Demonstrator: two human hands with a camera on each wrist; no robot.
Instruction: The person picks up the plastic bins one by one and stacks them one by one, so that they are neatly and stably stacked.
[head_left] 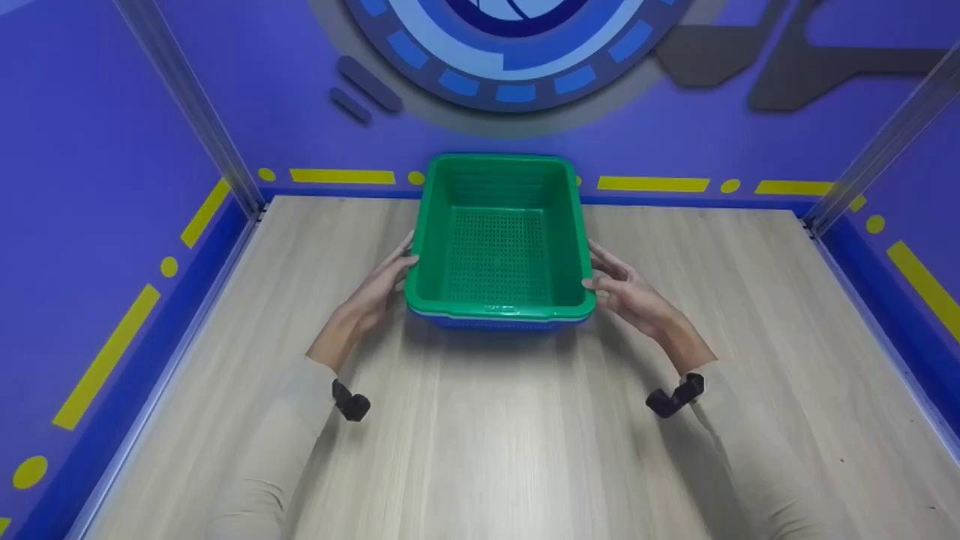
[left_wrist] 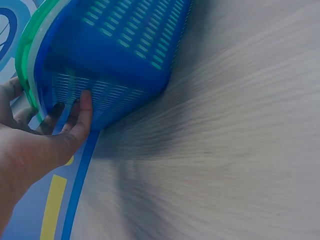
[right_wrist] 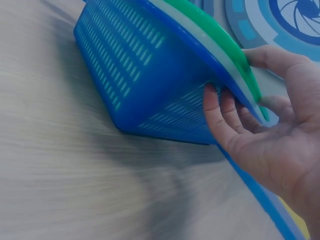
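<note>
A green plastic basket (head_left: 496, 309) with a perforated floor sits on top of a nested stack, and nothing lies inside it. Beneath its rim shows the edge of a white basket (right_wrist: 220, 52), and outermost is a blue slotted basket (left_wrist: 120, 55). My left hand (head_left: 373, 291) grips the stack at its left side, thumb at the green rim and fingertips against the blue wall below. On the opposite side my right hand (head_left: 631, 298) holds the rims in the same way. Most of the white basket is hidden between the other two.
The stack is at the back of a wood-grain table (head_left: 480, 435), close to the blue-purple back wall (head_left: 247, 90) with yellow marks. Side panels with metal posts (head_left: 187, 105) border the table left and right. A small black camera is worn on each wrist.
</note>
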